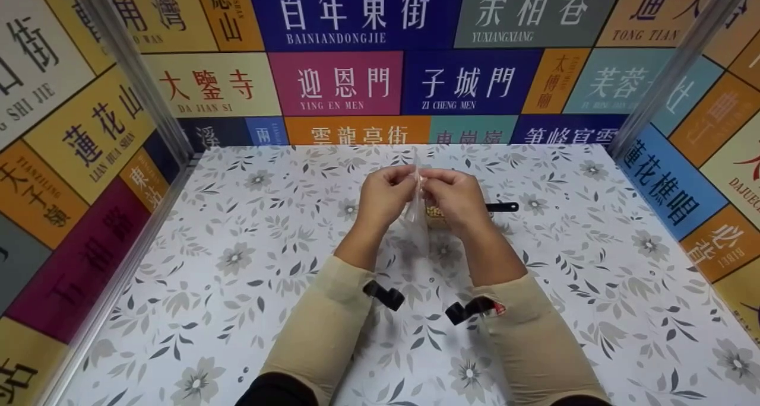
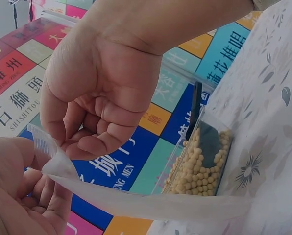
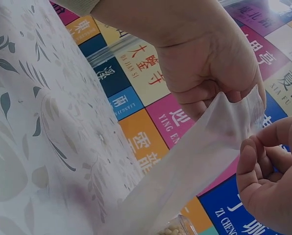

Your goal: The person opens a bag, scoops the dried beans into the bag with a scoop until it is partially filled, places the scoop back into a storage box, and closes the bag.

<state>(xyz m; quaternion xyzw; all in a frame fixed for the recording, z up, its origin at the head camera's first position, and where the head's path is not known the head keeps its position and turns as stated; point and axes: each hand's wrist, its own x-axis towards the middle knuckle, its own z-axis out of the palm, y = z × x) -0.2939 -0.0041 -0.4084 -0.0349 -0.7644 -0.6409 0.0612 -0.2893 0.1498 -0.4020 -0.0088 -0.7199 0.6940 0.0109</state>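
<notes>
Both hands are raised together over the table, a frosted translucent plastic bag (image 1: 418, 231) hanging between them. My left hand (image 1: 385, 197) pinches one side of its top edge between thumb and fingers. Opposite it, my right hand (image 1: 458, 197) pinches the other side. In the right wrist view the bag (image 3: 180, 161) looks flat and slightly creased near the fingers. Just beyond the right hand stands a clear box (image 2: 226, 171) of round yellow beans (image 2: 190, 178). A black scoop (image 2: 209, 144) is stuck into the beans, its handle (image 1: 504, 206) jutting out to the right in the head view.
A white floral cloth (image 1: 237, 311) covers the table. Panels with colourful street-name signs (image 1: 344, 82) enclose the back and both sides, with metal corner posts (image 1: 139, 67). Black camera mounts (image 1: 386, 296) sit on both wrists.
</notes>
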